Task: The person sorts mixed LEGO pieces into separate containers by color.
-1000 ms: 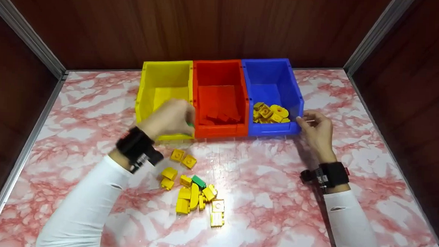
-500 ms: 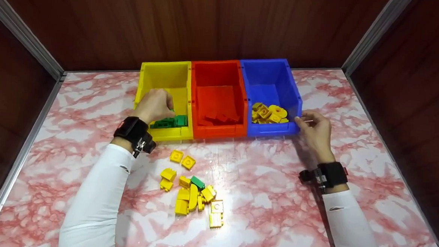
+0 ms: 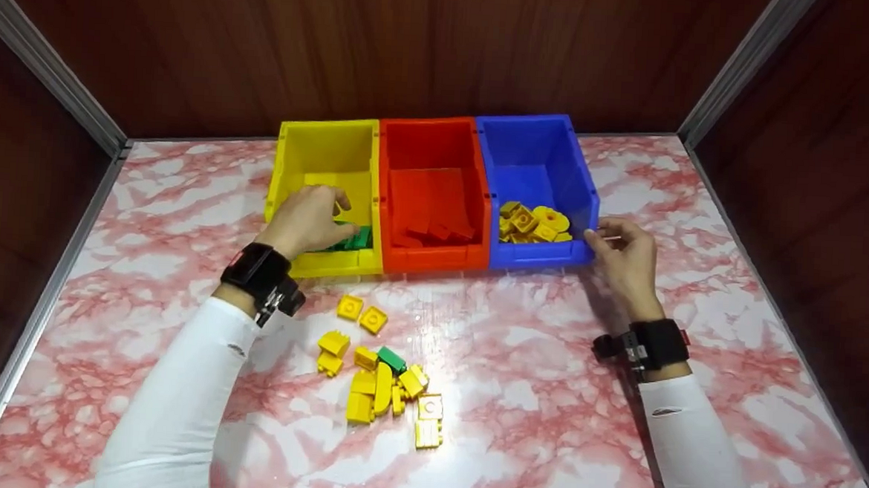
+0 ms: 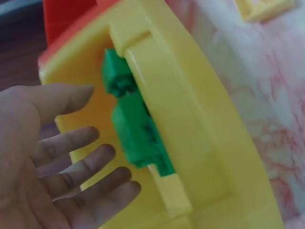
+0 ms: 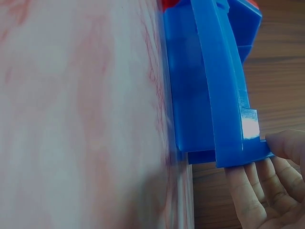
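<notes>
My left hand [image 3: 308, 219] hovers over the front of the yellow bin [image 3: 338, 264], fingers spread and nothing between them. Just beyond its fingertips, green toy bricks [image 4: 131, 126] lie inside against the bin's front wall, as the left wrist view shows. At the far side, my right hand [image 3: 627, 258] pinches the front corner of the blue bin [image 5: 226, 90], thumb on the rim and fingers against the outside. Yellow bricks [image 3: 523, 220] are heaped in the front of that bin.
Between them stands a red bin [image 3: 437, 259] holding red pieces [image 3: 439, 231]. In front of the bins, several yellow bricks [image 3: 360, 409] and one green brick [image 3: 392, 359] lie on the marbled table [image 3: 529, 427]. A dark wood panel [image 3: 444, 51] rises behind.
My left hand has moved from the yellow bin's right edge, carrying something green, to over its inside, and its fingers have opened. The right hand keeps its place on the blue bin.
</notes>
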Action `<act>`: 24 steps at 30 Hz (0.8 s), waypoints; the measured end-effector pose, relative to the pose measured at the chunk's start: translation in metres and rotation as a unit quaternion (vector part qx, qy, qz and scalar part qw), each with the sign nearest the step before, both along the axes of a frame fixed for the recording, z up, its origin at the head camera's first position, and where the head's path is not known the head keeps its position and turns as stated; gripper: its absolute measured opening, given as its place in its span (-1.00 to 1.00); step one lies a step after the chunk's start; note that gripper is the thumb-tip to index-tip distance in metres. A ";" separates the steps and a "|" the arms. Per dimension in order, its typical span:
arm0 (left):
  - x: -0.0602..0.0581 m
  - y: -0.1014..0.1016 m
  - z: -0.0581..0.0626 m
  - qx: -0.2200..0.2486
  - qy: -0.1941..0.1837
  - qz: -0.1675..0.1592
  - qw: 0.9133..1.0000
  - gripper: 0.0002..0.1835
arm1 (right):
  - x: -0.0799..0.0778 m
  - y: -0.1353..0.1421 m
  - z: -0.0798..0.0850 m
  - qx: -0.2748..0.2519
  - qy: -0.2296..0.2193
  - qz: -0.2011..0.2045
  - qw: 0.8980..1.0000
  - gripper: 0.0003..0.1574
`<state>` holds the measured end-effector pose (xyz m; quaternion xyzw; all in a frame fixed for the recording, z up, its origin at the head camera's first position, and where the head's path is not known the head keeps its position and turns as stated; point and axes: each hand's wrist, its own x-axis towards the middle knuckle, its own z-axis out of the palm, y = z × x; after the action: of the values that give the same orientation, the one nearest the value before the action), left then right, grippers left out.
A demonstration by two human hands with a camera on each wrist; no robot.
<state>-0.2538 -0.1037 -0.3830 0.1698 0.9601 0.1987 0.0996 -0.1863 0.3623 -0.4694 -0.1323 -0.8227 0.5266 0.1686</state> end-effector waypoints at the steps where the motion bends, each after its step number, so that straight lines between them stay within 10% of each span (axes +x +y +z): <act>1: 0.006 0.002 0.004 0.001 0.004 -0.005 1.000 -0.46 | 0.000 0.000 0.000 0.001 0.001 0.000 1.000 -0.65; 7: 0.053 0.017 0.021 -0.014 0.002 -0.081 0.997 -0.42 | 0.002 -0.002 0.001 0.010 0.011 0.001 1.000 -0.66; 12: 0.078 0.031 0.012 -0.051 -0.005 -0.169 0.984 -0.42 | 0.003 -0.001 0.002 0.015 0.010 -0.001 1.000 -0.66; 24: 0.078 0.044 -0.041 -0.076 -0.044 -0.225 0.970 -0.64 | 0.002 -0.001 0.001 0.020 0.033 0.003 0.999 -0.69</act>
<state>-0.1754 -0.0596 -0.4236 0.3643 0.9043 0.1053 0.1963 -0.1838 0.3616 -0.4685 -0.1091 -0.8276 0.5145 0.1965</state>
